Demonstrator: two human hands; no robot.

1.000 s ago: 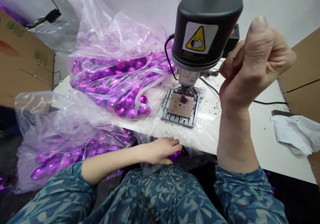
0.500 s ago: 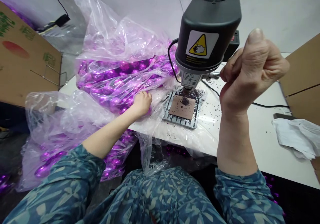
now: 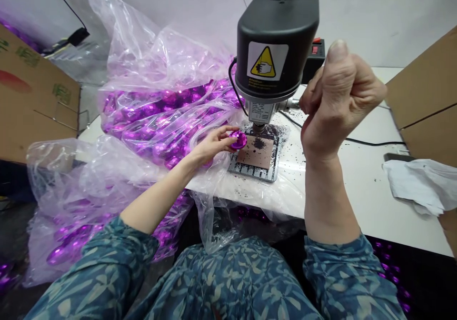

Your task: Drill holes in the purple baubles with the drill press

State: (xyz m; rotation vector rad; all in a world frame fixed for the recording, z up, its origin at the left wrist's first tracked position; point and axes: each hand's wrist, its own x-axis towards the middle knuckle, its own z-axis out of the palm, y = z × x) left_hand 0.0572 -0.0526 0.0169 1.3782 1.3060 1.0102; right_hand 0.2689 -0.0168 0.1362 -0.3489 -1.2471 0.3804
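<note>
Between its fingers and thumb, my left hand (image 3: 216, 144) holds a shiny purple faceted piece (image 3: 238, 140), round in outline. The piece is just left of a brown square plate (image 3: 257, 155) that lies on the slotted metal base (image 3: 246, 171) of a black bench drill press (image 3: 274, 39). Dark shavings are scattered on the plate and around the base. My right hand (image 3: 341, 101) is closed in a fist around the lever (image 3: 293, 104) at the drill's right side, thumb up. Most of the lever is hidden inside the fist.
A clear plastic bag (image 3: 153, 115) full of shiny purple pieces lies left of the drill. Another bag (image 3: 82, 205) hangs lower in front. White cloth or paper (image 3: 417, 182) rests on the table's right, near a cardboard box (image 3: 424, 101). Another box (image 3: 35, 101) stands at left.
My left hand came out of the bag and moved right towards the drill base, now with a purple piece in it. The right hand stays on the lever. The view shifted slightly.
</note>
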